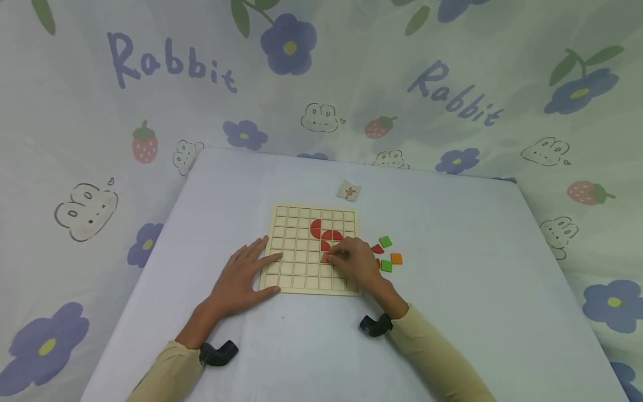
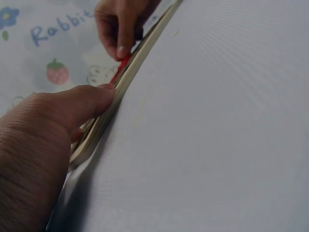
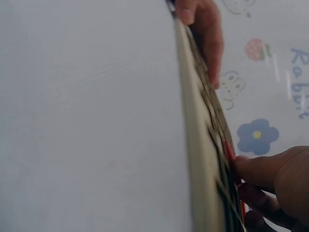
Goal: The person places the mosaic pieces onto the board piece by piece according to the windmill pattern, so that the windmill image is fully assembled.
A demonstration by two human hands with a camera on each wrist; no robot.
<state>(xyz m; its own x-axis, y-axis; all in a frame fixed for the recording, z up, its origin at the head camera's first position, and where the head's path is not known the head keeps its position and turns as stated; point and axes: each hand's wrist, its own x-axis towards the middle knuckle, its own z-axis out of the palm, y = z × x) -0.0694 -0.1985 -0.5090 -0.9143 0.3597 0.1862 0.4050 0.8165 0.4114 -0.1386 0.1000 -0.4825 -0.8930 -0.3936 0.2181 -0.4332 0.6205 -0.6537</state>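
Observation:
A square wooden grid board (image 1: 296, 271) lies on the white table. My left hand (image 1: 238, 282) rests along its left side with fingers spread; in the left wrist view the thumb (image 2: 94, 101) lies on the board's front edge. My right hand (image 1: 360, 265) is over the board's right half, its thumb and fingertips pinching a red quarter-circle tile (image 1: 325, 258) at a grid cell. Just above that sits another red tile (image 1: 325, 245). Red pieces forming rounded shapes, one on the left (image 1: 315, 228) and one on the right (image 1: 331, 235), fill cells farther up.
Right of the board lie loose tiles: a green square (image 1: 385, 242), another green square (image 1: 386, 266), an orange square (image 1: 396, 258) and a red piece (image 1: 378, 249), with more red partly behind my hand. A small pattern card (image 1: 349, 190) lies beyond the board. A printed curtain (image 1: 331, 67) hangs behind the table.

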